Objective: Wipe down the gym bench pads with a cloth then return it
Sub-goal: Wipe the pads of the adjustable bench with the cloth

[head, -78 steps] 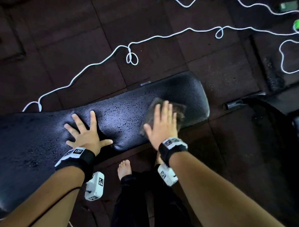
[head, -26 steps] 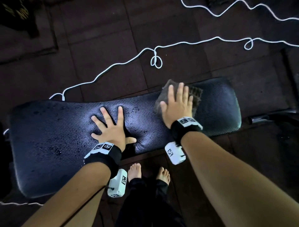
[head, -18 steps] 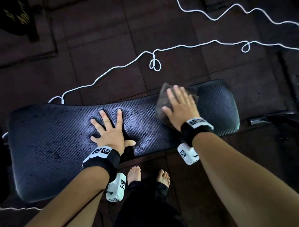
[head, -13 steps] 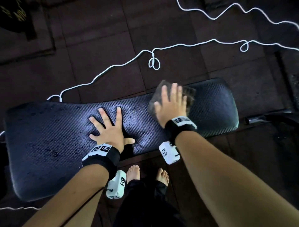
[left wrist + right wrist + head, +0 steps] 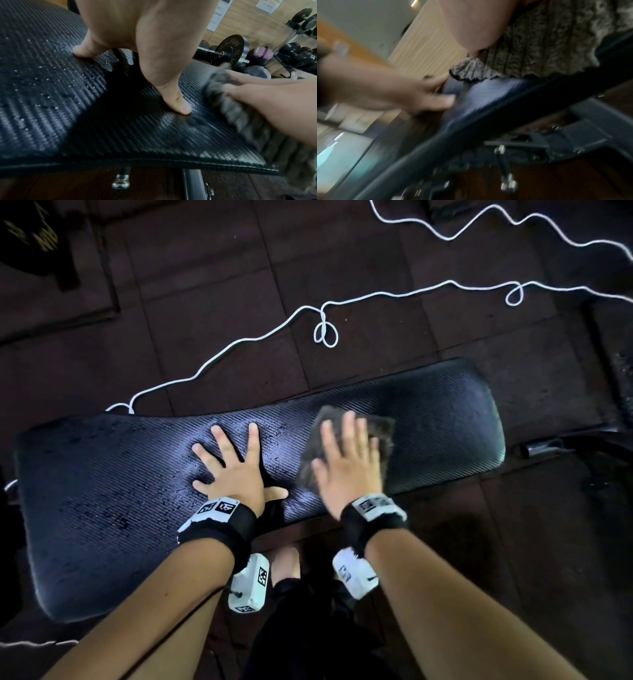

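A long black textured bench pad [image 5: 102, 481] lies across the head view, with water droplets on its left half [image 5: 34, 81]. My left hand [image 5: 236, 467] rests flat on the pad's middle with fingers spread. My right hand [image 5: 349, 463] presses flat on a grey knitted cloth [image 5: 383, 428] just right of it, blurred by motion. In the left wrist view the cloth [image 5: 243, 117] is bunched under the right hand [image 5: 274, 105] near the pad's front edge. The right wrist view shows the cloth [image 5: 539, 47] under my palm and the left hand [image 5: 393, 94] beyond.
A white cord [image 5: 322, 330] snakes over the dark rubber floor tiles behind the bench. The bench's metal frame [image 5: 193, 185] runs below the pad. A barbell with plates [image 5: 229, 51] and dumbbell racks stand at the wall. My bare foot [image 5: 286, 561] is by the bench.
My right hand has slid the cloth back and forth on the pad, now toward the near edge and closer to my left hand. The left hand has stayed planted.
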The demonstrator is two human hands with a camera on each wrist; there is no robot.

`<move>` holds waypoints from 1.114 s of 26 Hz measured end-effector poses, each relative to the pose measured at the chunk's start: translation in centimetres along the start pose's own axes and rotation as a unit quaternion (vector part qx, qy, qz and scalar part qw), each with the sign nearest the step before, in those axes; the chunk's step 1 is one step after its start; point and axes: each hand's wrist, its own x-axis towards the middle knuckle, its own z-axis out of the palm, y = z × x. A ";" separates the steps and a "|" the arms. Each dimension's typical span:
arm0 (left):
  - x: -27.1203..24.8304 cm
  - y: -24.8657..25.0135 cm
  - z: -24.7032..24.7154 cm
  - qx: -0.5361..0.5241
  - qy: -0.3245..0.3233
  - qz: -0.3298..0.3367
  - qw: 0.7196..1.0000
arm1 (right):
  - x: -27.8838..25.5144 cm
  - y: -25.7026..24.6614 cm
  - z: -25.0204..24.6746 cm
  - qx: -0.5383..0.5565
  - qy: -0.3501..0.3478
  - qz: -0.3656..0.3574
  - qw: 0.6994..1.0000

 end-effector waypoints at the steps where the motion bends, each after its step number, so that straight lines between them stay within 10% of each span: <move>1: 0.0 0.0 0.0 -0.002 -0.001 0.000 1.000 | -1.2 -1.6 0.8 -0.019 -0.022 -0.073 0.997; 4: -0.1 -0.1 -0.3 0.000 -0.011 -0.005 1.000 | -1.5 3.4 1.0 -0.053 0.004 -0.132 0.990; 9: 0.1 0.2 -0.1 0.004 -0.018 -0.014 1.000 | -1.5 9.5 -0.9 0.029 0.048 0.138 0.989; 13: -0.1 0.1 -0.3 0.000 -0.015 -0.011 1.000 | -3.5 -0.4 1.7 -0.028 -0.021 -0.071 0.997; 15: -0.2 0.1 -0.4 0.004 -0.012 -0.008 1.000 | -3.5 2.3 1.6 -0.055 -0.013 -0.145 0.988; 21: -0.1 0.2 -0.3 0.010 -0.012 -0.014 1.000 | -2.8 9.5 -0.5 0.020 0.038 0.127 0.991; 26: -0.3 0.2 -0.5 0.013 -0.010 -0.011 1.000 | -4.1 3.4 1.3 -0.036 -0.011 -0.126 0.991; 29: -0.2 0.1 -0.4 0.013 -0.014 -0.010 1.000 | -2.9 13.0 -1.0 -0.015 0.029 0.015 0.999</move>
